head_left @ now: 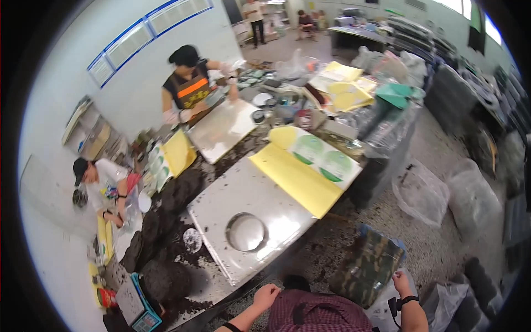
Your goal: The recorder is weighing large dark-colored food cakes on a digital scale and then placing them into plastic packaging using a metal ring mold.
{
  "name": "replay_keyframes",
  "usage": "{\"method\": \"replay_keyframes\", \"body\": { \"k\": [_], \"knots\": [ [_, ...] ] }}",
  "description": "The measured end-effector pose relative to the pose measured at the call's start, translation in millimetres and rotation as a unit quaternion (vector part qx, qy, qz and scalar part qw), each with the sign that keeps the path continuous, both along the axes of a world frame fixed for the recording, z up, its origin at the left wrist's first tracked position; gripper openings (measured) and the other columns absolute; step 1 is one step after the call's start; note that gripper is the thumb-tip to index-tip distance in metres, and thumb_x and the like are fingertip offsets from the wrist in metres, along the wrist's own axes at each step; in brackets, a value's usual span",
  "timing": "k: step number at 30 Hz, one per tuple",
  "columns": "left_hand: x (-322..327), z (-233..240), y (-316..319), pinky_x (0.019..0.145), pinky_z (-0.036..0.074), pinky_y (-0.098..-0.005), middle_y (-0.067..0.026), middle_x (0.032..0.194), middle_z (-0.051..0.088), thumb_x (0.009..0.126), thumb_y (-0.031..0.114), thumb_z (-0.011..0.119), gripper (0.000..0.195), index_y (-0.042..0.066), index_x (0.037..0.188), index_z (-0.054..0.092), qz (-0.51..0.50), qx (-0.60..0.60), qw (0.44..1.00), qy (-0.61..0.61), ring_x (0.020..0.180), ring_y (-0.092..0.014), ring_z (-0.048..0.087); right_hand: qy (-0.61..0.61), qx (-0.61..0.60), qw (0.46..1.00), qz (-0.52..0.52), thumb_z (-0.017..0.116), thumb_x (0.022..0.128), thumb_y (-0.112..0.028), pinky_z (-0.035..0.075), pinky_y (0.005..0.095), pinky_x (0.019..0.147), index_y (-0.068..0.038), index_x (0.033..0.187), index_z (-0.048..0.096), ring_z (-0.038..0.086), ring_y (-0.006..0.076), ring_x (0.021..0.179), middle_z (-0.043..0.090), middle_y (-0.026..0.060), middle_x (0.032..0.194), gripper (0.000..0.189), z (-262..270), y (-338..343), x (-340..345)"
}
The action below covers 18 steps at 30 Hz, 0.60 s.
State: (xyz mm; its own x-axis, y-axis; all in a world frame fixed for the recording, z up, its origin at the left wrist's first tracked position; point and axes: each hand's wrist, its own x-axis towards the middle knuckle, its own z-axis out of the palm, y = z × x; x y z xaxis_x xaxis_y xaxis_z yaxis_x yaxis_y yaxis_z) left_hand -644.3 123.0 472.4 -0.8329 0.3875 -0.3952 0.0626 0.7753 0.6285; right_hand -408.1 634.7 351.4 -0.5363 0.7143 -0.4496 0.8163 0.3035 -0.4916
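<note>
Beside the checkered shirt, my left hand (266, 295) is near the table's front edge, its fingers drawn together; nothing shows in it. My right hand (400, 282) hangs over the floor by a camouflage-patterned bundle (367, 265), and whether it grips anything is unclear. On the table before me lies a shiny metal sheet (232, 191) with a round metal ring (246, 232) on it. A yellow sheet with green round labels (307, 166) covers the metal sheet's far right corner. Left of the sheet are a small speckled white disc (193, 240) and a dark, soil-like mound (166, 280).
Across the table, a person in a black cap (188, 83) works at a pale board (224, 128); another person (103, 182) bends at the left end. A blue-framed scale (141, 307) stands at the near left. Plastic bags (421, 193) lie on the floor at right.
</note>
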Motion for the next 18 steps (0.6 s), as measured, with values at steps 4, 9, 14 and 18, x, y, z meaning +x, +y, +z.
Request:
{"method": "replay_keyframes", "body": {
  "k": [4, 9, 14, 18],
  "knots": [
    [-44, -73, -75, 0.071, 0.05, -0.0384, -0.0141, 0.083, 0.067, 0.086, 0.03, 0.061, 0.027, 0.005, 0.088, 0.067, 0.197, 0.03, 0.98, 0.002, 0.079, -0.03, 0.065, 0.054, 0.029, 0.985, 0.163, 0.064, 0.081, -0.025, 0.05, 0.0414, 0.084, -0.003, 0.113, 0.061, 0.064, 0.0321, 0.096, 0.067, 0.0175, 0.102, 0.039, 51, -93, -146],
    [-76, -112, -136, 0.077, 0.05, -0.0369, -0.0154, 0.091, 0.067, 0.083, 0.024, 0.062, 0.022, 0.003, 0.093, 0.065, 0.328, 0.064, 0.942, 0.03, 0.089, -0.029, 0.063, 0.159, 0.117, 0.827, 0.527, 0.068, 0.074, -0.025, 0.04, 0.0419, 0.103, -0.01, 0.123, 0.056, 0.049, 0.0331, 0.12, 0.056, 0.0146, 0.125, 0.052, 100, -278, -316],
    [-69, -166, -177, 0.094, 0.04, -0.0416, -0.0133, 0.113, 0.053, 0.076, 0.026, 0.07, 0.042, 0.007, 0.111, 0.056, 0.557, -0.074, 0.818, 0.119, 0.112, -0.03, 0.045, 0.132, 0.169, 0.632, 0.745, 0.067, 0.078, -0.034, 0.021, 0.0531, 0.112, -0.013, 0.132, 0.046, 0.043, 0.0256, 0.127, 0.051, 0.0093, 0.127, 0.061, 116, -385, -392],
    [-115, -92, -133, 0.063, 0.047, -0.035, -0.0155, 0.1, 0.06, 0.086, 0.025, 0.066, 0.035, 0.0, 0.108, 0.055, 0.61, 0.205, 0.754, -0.132, 0.078, -0.026, 0.058, 0.012, 0.207, 0.588, 0.782, 0.064, 0.079, -0.036, 0.018, 0.0574, 0.113, -0.014, 0.1, 0.062, 0.053, 0.0197, 0.112, 0.062, 0.0014, 0.092, 0.031, 78, -367, -430]
  ]
}}
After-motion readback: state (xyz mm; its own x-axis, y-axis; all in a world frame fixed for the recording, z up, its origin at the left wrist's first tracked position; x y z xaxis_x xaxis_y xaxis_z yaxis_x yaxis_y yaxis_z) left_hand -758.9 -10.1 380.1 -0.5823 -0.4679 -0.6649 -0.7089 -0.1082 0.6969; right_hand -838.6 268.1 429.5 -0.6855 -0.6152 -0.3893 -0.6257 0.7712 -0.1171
